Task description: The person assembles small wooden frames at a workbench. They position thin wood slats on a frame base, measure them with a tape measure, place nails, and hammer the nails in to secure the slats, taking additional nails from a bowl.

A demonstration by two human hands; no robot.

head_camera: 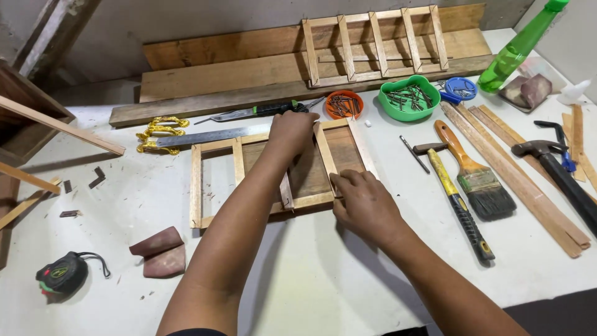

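Two hands on the slat frame (261, 177) at bench centre: left hand (291, 132) presses its far rail, right hand (364, 202) pinches a slat (325, 158) at the near rail. Dividers look part-fitted; finished frame (375, 45) lies at the far edge.

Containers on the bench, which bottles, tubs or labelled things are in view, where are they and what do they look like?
Spray bottle: far right corner, translucent green, tilted.
Green tub: behind the wooden frame, rounded, holds nails.
Orange dish: left of it, round, nails.
Blue lid: right of it, round.
Tape measure: near left, black.
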